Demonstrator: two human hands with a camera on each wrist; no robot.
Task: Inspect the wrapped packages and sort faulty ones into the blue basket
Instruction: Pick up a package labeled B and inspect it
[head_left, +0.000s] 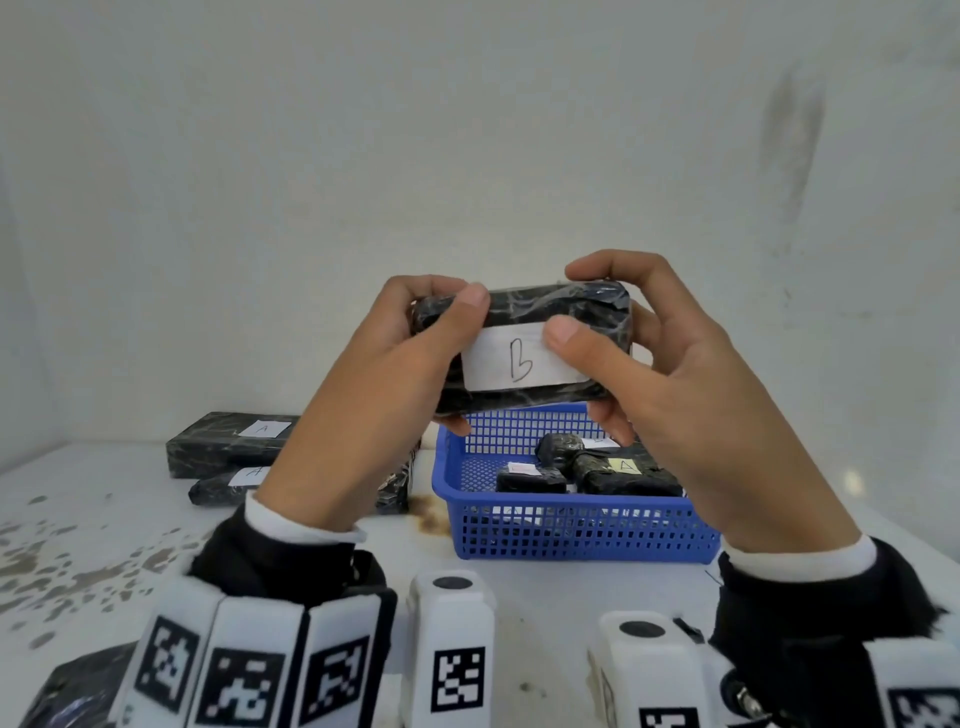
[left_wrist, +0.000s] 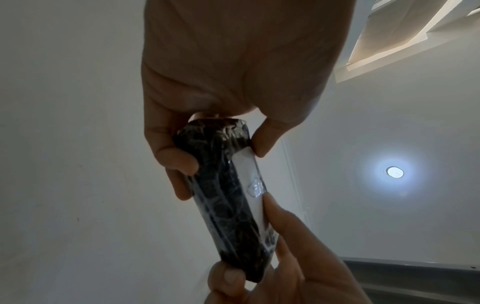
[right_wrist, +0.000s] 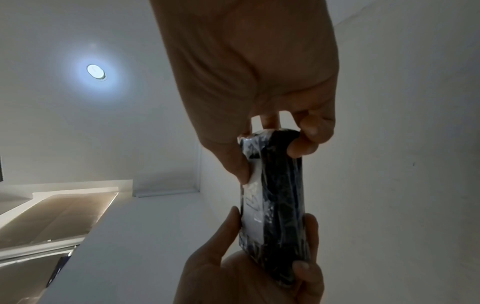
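A black wrapped package with a white label marked "B" is held in the air above the blue basket. My left hand grips its left end, thumb on the front and fingers behind and under. My right hand grips the right end, thumb on the label's edge. In the left wrist view the package runs from my left hand down to the right hand. The right wrist view shows the package between my right hand and left hand.
The basket holds three black packages, one with a yellow "A" label. Two "A" packages lie on the stained white table at left. Another black package is at the near left corner. A wall stands close behind.
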